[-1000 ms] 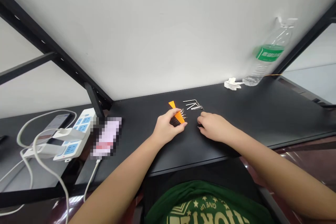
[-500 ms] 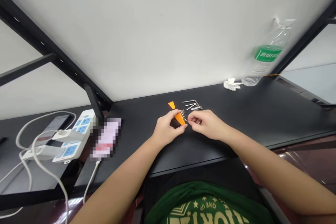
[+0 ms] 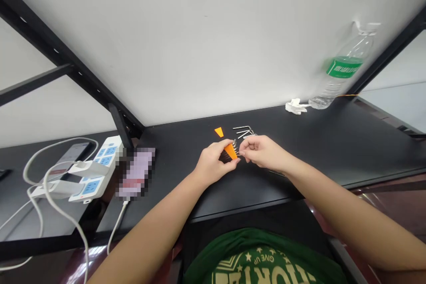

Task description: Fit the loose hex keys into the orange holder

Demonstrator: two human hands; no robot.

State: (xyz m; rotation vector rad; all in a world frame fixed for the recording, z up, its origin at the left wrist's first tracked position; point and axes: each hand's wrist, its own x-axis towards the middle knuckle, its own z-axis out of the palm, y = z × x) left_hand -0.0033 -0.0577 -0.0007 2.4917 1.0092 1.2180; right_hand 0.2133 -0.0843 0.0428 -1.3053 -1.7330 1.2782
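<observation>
Both forearms are stretched forward from the near edge over the black table (image 3: 333,142), and the two hands are brought together near its middle. The left hand (image 3: 213,166) is curled with its fingers closed around an orange and black hex key holder (image 3: 229,152), which is gripped between thumb and fingers and kept just above the tabletop. The right hand (image 3: 262,153) is set just right of it, knuckles up, its thumb and forefinger pinched narrowly on a thin hex key (image 3: 238,154) at the holder's right side; whether the key is seated in the holder cannot be told. The holder's long axis is run from near left to far right, and metal key tips are seen projecting at its far right end. A small orange piece (image 3: 218,132) is laid just beyond the hands, and loose hex keys (image 3: 245,131) are spread on the table just beyond the right hand. Further right, by the white wall, a crumpled tissue (image 3: 295,106) and a clear water bottle (image 3: 342,71) with a green label are placed. At the far left, a white power strip (image 3: 96,168) with cables is seen on the neighbouring surface.
</observation>
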